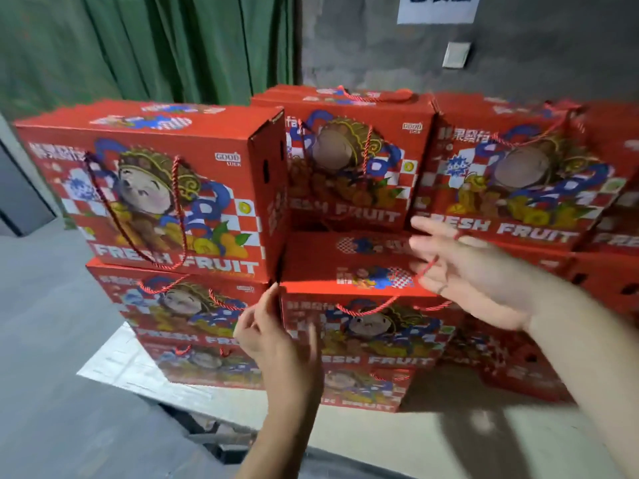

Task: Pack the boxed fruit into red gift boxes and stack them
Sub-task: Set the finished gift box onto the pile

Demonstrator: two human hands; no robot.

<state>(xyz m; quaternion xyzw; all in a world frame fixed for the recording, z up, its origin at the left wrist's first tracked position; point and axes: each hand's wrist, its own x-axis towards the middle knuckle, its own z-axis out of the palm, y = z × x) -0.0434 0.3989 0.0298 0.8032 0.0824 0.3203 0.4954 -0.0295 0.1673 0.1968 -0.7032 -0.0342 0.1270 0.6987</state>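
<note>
Several red gift boxes printed "FRESH FRUIT", with red cord handles, are stacked in rows. The front middle box [332,267] sits lower than its neighbours, its top face showing. My left hand [273,337] is at that box's front left corner, a fingertip touching the edge and the other fingers loosely bent. Above the right part of the box top, my right hand [473,271] has its fingers spread and straight. A red cord handle [427,267] runs against these fingers. A taller stack stands to the left, topped by a box [155,188]. No loose boxed fruit is visible.
Two more red boxes [349,157] [511,174] stand behind, against a grey wall with a white sign [437,6]. A green curtain [155,46] hangs at the back left. The stack rests on a pale board [138,368] over a dark pallet; grey floor [45,323] lies left.
</note>
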